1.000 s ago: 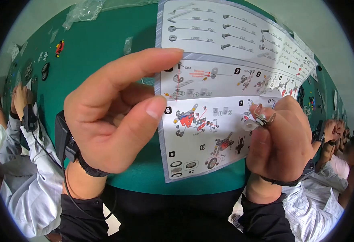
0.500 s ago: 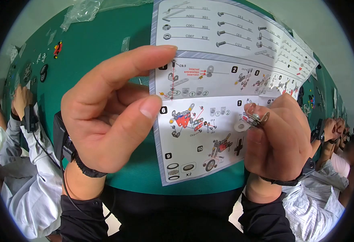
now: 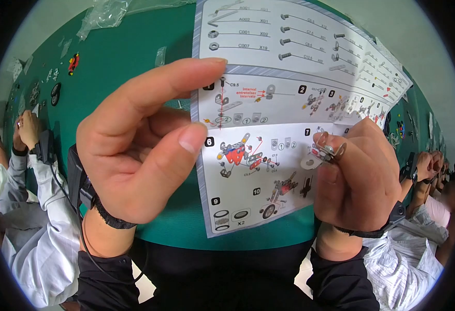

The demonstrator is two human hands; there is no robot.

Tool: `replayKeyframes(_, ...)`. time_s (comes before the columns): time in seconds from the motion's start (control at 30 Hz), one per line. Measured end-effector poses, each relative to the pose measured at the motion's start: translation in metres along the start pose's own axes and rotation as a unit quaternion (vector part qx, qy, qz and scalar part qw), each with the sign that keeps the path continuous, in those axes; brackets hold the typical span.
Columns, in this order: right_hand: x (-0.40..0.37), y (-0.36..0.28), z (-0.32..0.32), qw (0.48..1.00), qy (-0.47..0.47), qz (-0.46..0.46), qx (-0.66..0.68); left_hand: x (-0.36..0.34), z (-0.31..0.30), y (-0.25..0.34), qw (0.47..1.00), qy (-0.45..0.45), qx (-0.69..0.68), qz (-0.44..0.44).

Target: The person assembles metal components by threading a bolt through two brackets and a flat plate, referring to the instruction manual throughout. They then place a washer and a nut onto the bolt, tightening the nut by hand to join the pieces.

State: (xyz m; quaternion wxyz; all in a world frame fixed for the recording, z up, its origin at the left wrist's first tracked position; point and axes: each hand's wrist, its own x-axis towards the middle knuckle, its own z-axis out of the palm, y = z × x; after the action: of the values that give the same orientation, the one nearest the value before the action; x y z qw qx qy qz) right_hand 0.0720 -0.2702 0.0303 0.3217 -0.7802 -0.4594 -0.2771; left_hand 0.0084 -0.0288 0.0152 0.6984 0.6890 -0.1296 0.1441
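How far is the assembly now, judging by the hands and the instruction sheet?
Done: only a few small metal pieces look joined, pinched in the right hand. In hand: the left hand is open beside the instruction sheet, holding nothing. Left: these hands hold nothing like the sheet's pictured model, so most steps probably remain.

Light: shining bright and even from overhead.
Shadows: falling soft and faint.
Edges: bending fisheye-style, darkening into black corners.
Focus: blurring at far right.
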Motion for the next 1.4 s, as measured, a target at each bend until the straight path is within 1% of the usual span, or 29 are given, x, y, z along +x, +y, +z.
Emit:
replayKeyframes(0.23,-0.0010,0.0009,-0.0004,1.000,0.002,-0.001,0.008,0.0003,-0.0008,-0.0008,1.000,-0.010,0.007,0.007)
replayKeyframes(0.67,-0.0011,0.0018,0.0011,1.000,0.009,-0.005,0.022,-0.0012,0.0023,0.0008,1.000,0.011,0.012,-0.005)
replayKeyframes(1.1,-0.0020,0.0007,0.0009,1.000,0.004,0.011,0.026,-0.0009,0.0011,0.0001,1.000,0.006,0.014,0.000)
replayKeyframes(1.33,-0.0009,-0.0014,-0.0007,0.999,-0.016,0.034,0.009,0.0000,-0.0005,-0.0008,1.000,0.002,0.020,0.001)
replayKeyframes(1.4,-0.0008,-0.0022,-0.0011,0.999,-0.019,0.039,0.004,0.0005,0.0018,0.0009,0.999,0.016,0.024,-0.028)
